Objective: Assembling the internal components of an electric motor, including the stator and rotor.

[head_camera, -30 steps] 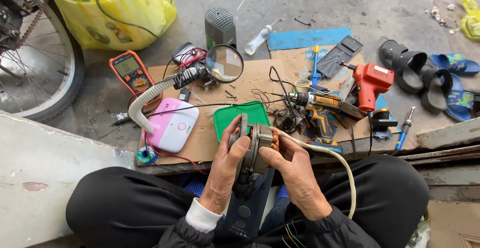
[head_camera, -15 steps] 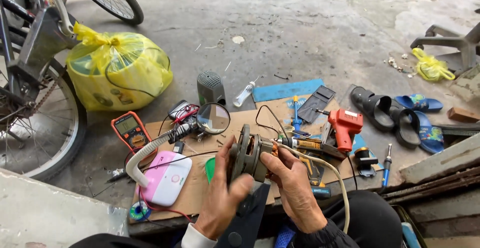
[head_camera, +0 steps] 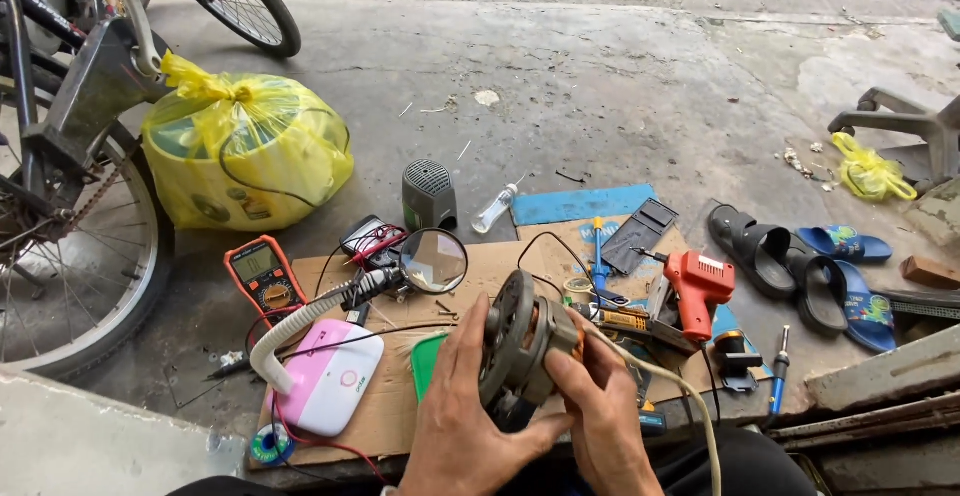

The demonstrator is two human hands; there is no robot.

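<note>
I hold a round grey electric motor (head_camera: 515,341) with copper windings in front of me, above a cardboard sheet (head_camera: 500,266). My left hand (head_camera: 465,411) grips its left side and underside. My right hand (head_camera: 600,406) clasps the right side, where a beige cable (head_camera: 680,391) leaves the motor and curves down to the right. A green lid (head_camera: 425,361) lies partly hidden behind my left hand.
On the cardboard lie a magnifier on a flexible neck (head_camera: 432,260), a pink-white box (head_camera: 335,376), an orange multimeter (head_camera: 262,274), a red glue gun (head_camera: 697,286) and hand tools. A yellow bag (head_camera: 245,151), bicycle wheel (head_camera: 70,256), small grey speaker (head_camera: 428,194) and sandals (head_camera: 800,266) surround it.
The view has tilted up, showing more floor and the bicycle. The motor has come up from my lap and both hands keep hold of it, turning it edge-on.
</note>
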